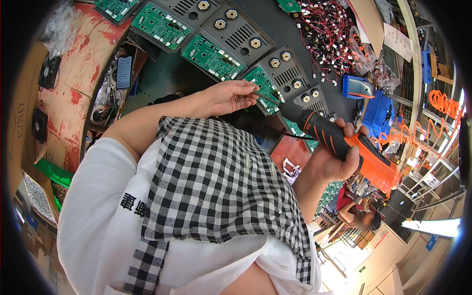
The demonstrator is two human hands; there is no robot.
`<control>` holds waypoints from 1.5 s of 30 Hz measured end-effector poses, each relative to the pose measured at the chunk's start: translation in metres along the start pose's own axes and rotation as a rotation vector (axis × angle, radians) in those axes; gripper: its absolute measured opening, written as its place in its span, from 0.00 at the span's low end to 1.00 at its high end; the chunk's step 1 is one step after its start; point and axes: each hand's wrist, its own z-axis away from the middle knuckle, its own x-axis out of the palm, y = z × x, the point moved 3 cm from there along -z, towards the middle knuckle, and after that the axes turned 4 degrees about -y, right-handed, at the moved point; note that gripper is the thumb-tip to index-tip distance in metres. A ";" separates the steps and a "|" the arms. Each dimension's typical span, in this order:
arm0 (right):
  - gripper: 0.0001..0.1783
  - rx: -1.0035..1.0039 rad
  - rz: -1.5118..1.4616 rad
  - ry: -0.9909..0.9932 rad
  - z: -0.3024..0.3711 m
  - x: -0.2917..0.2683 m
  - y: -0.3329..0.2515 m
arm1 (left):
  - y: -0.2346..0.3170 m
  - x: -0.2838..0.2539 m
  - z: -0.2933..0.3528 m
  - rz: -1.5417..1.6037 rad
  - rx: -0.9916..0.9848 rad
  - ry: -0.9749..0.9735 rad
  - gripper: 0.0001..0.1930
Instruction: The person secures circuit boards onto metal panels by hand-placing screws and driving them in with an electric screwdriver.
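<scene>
My right grip (331, 162) is clamped around a power driver (319, 129), my left grip (228, 98) pinched at its bit (269, 99) by a green circuit board (262, 80) on the worktop (280, 29); best keep it straight, left clear before spinning.

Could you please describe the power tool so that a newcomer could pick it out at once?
Start at the checkered apron in the middle of the view. Up and to its right, the right hand grips the power tool. Its thick, straight black-and-orange body with a thin bit sets it apart from the coiled orange hose farther right.
</scene>
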 end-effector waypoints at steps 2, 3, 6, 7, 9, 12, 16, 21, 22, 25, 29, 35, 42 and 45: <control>0.20 0.009 0.014 -0.003 -0.001 -0.001 0.002 | 0.000 -0.001 0.000 0.001 -0.014 0.001 0.05; 0.20 0.017 -0.001 0.008 0.000 -0.003 0.003 | 0.000 -0.002 0.001 0.002 -0.028 0.002 0.06; 0.22 0.035 -0.012 0.007 0.000 -0.004 0.005 | -0.001 -0.007 0.001 0.000 -0.038 -0.036 0.06; 0.24 0.044 -0.008 -0.004 0.001 -0.004 0.005 | -0.002 -0.008 0.001 0.001 -0.037 -0.036 0.06; 0.23 0.031 0.007 -0.026 0.001 0.003 0.004 | -0.003 -0.011 0.000 -0.014 -0.051 -0.024 0.07; 0.23 0.020 0.029 -0.070 0.003 0.006 0.006 | -0.002 -0.012 0.001 -0.117 0.019 0.020 0.07; 0.20 0.040 0.007 -0.098 0.000 -0.001 0.017 | -0.002 -0.007 0.003 -0.153 0.072 0.032 0.10; 0.19 -0.101 0.102 -0.101 -0.012 0.009 0.032 | -0.016 -0.020 0.003 -0.197 -0.095 0.074 0.17; 0.19 -0.089 0.101 -0.104 -0.015 0.006 0.038 | -0.021 -0.025 0.001 -0.280 -0.106 0.086 0.17; 0.20 -0.100 0.111 -0.118 -0.018 0.012 0.047 | -0.026 -0.034 -0.006 -0.351 -0.104 0.125 0.16; 0.20 -0.084 0.155 -0.118 -0.018 0.013 0.052 | -0.029 -0.037 -0.019 -0.388 -0.096 0.139 0.17; 0.20 -0.105 0.169 -0.128 -0.012 0.021 0.047 | -0.031 -0.033 -0.028 -0.424 -0.048 0.192 0.18; 0.23 -0.356 0.342 -0.531 0.011 0.051 0.037 | -0.035 -0.040 -0.028 -0.459 0.050 0.277 0.18; 0.25 -0.399 0.358 -0.724 0.022 0.061 0.037 | -0.034 -0.036 -0.026 -0.463 0.060 0.285 0.17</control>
